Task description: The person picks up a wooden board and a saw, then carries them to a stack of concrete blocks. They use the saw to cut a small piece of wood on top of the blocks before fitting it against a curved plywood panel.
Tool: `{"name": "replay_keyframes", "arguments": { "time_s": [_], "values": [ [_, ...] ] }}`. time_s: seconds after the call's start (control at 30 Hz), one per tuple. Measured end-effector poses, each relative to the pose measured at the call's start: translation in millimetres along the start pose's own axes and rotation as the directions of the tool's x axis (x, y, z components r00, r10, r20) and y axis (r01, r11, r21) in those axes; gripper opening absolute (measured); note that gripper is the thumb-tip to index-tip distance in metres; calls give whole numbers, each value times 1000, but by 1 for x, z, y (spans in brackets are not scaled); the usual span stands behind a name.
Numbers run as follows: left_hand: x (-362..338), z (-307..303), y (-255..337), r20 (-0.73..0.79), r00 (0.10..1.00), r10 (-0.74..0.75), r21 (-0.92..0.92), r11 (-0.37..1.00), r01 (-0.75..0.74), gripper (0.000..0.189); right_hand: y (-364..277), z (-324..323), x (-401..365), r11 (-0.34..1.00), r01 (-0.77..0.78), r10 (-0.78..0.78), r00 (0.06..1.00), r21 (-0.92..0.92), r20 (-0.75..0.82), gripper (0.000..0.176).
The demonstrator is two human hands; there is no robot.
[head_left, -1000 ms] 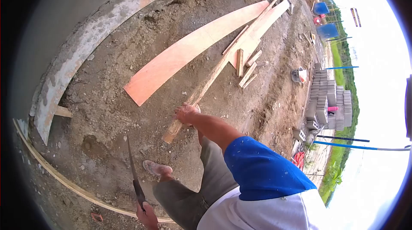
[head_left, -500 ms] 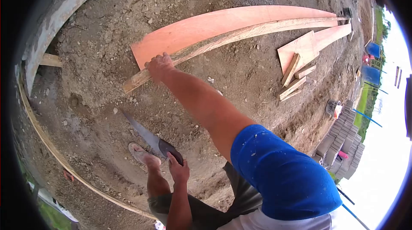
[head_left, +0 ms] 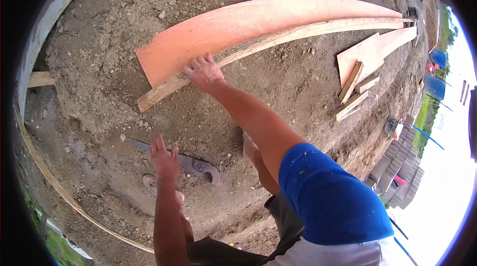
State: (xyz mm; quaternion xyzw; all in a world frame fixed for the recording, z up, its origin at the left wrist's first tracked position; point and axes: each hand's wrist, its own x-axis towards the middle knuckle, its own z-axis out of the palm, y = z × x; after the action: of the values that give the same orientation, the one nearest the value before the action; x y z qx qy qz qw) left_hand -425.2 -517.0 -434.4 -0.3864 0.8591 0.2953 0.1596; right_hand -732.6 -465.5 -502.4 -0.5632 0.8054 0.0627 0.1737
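Thin pinkish plywood (head_left: 238, 22) lies on the dirt, with a long timber strip (head_left: 298, 32) along its lower edge. My right hand (head_left: 206, 72) rests across the strip and plywood near their left end, its fingers spread. Lower left, a handsaw (head_left: 191, 162) lies on the ground, its blade pointing left and its handle to the right. Over the blade is my left hand (head_left: 164, 159), with fingers apart and nothing held; it hides part of the blade.
A second plywood piece (head_left: 360, 57) and several short wood blocks (head_left: 352, 81) lie at the right. Beyond them are a bucket (head_left: 392, 126) and stacked grey blocks (head_left: 397, 166). A curved concrete edge (head_left: 42, 32) runs along the left. My feet are near the saw.
My left hand has let go of the saw, which now lies on the ground, and has moved left and up. My right hand has shifted right along the timber, its fingers now more spread.
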Motion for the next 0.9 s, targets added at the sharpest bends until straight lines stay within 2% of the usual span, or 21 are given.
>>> {"name": "replay_keyframes", "arguments": {
  "time_s": [0.07,0.13,0.17,0.23,0.3,0.4,0.57,0.6,0.7,0.73,0.83,0.9],
  "values": [
    [58,-23,7,-57,998,-1,94,996,6,83,32,6,-7,998,57,-58,998,-28,-20,37],
    [103,-37,26,-60,994,-97,225,968,108,97,55,6,-11,994,97,-97,995,-47,-7,34],
    [121,-39,35,-37,996,-82,248,965,88,99,56,4,-4,992,117,-117,993,-38,2,31],
    [138,-41,42,6,997,-71,310,949,66,104,58,-8,10,997,66,-70,990,38,120,26],
    [152,-35,45,16,996,-89,325,942,79,104,64,-1,33,994,66,-73,993,84,88,22],
    [171,-46,54,24,994,-102,317,944,89,104,81,-49,52,979,144,-185,924,143,335,40],
    [178,-69,53,67,995,-72,382,923,41,103,80,-52,72,966,229,-256,891,118,374,48],
    [176,-69,53,44,998,-51,418,908,28,96,81,-56,71,961,252,-276,882,112,382,49],
    [170,-67,48,-30,999,-14,334,942,24,85,79,-85,65,959,229,-284,807,170,517,53],
    [176,-58,33,-99,995,16,391,920,24,76,78,-105,58,961,219,-277,757,170,592,60],
    [169,-96,29,175,979,110,348,923,-165,73,82,-127,53,946,202,-324,646,255,691,64],
    [158,-122,41,249,955,159,310,921,-234,72,90,-117,57,884,168,-449,563,436,694,65]
  ]
}}
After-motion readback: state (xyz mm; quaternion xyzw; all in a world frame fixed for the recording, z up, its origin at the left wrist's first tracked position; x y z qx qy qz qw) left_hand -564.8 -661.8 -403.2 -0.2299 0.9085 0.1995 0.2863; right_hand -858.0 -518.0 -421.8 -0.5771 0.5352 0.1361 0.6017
